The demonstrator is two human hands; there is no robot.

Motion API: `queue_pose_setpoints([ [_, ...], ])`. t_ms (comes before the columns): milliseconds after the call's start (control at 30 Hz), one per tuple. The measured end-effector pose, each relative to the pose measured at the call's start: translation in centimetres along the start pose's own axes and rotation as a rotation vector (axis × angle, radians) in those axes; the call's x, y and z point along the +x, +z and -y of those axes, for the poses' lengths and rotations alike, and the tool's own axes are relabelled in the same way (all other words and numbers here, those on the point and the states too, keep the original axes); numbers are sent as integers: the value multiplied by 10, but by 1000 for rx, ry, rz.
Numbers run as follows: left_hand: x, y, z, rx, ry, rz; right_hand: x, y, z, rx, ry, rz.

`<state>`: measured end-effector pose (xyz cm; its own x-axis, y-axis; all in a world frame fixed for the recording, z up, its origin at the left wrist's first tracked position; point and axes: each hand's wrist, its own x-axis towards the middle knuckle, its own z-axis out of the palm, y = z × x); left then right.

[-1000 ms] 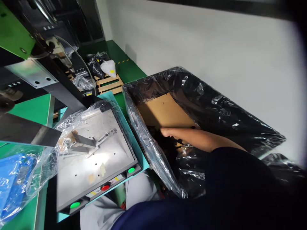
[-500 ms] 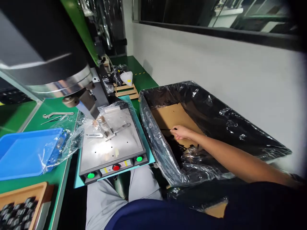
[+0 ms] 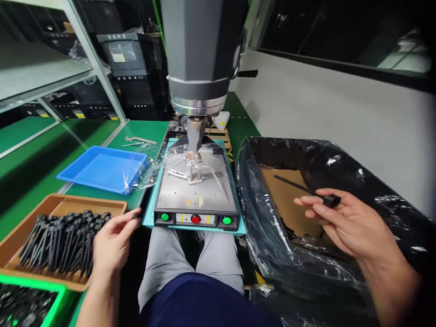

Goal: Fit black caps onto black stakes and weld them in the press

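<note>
My right hand (image 3: 354, 222), over the lined box, is closed around the thick head of a thin black plastic rod (image 3: 293, 182), whose shaft points away to the upper left. My left hand (image 3: 114, 238) is at the right edge of the brown tray, thumb and forefinger pinched on a small black part (image 3: 137, 214) too small to name. Between my hands stands a press with a metal horn (image 3: 195, 134) above a small metal fixture (image 3: 195, 172) on a steel plate (image 3: 173, 197). Black rods with thick heads (image 3: 64, 240) fill the brown tray (image 3: 54, 202).
A big box lined with black plastic film (image 3: 262, 218) stands at right, cardboard (image 3: 282, 186) inside. A blue tray (image 3: 102, 168) and a wrench (image 3: 140, 140) lie on the green bench. At lower left sits a green bin (image 3: 61, 295) of small black parts. Two green buttons flank a red button (image 3: 195, 219).
My view has swung left to face the press. My right hand has drawn back from inside the lined box and holds a black rod. My left hand has come into view beside the brown tray.
</note>
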<state>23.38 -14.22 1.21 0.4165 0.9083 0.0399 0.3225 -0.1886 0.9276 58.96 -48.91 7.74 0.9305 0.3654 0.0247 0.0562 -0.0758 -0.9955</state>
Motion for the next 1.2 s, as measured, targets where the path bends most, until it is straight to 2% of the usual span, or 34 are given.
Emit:
queue_pose_setpoints([
  [100, 10, 53, -20, -486, -103, 152, -39, 36, -8, -45, -4, 217],
  [200, 4, 81, -30, -720, -192, 297, -65, 82, -24, -147, -83, 460],
  [267, -5, 89, -31, -801, -217, 377, -75, 118, -36, -170, -219, 577],
  [367, -17, 94, -28, -838, -224, 470, -82, 165, -54, -122, -182, 672],
  [433, -22, 95, -25, -820, -209, 524, -86, 188, -63, -128, -150, 708],
  [500, -24, 95, -22, -778, -187, 567, -89, 202, -66, -172, -246, 709],
  [600, -25, 93, -20, -710, -160, 591, -91, 208, -64, -242, -443, 695],
  [667, -26, 93, -20, -676, -152, 579, -91, 207, -61, -276, -492, 690],
  [800, -27, 97, -20, -614, -125, 492, -91, 205, -59, -338, -528, 668],
  [900, -27, 101, -19, -552, -43, 423, -91, 205, -59, -364, -544, 660],
  [1033, -26, 103, -16, -449, 115, 379, -88, 206, -61, -396, -588, 638],
  [1200, -23, 105, -14, -387, 204, 383, -84, 204, -66, -442, -611, 593],
])
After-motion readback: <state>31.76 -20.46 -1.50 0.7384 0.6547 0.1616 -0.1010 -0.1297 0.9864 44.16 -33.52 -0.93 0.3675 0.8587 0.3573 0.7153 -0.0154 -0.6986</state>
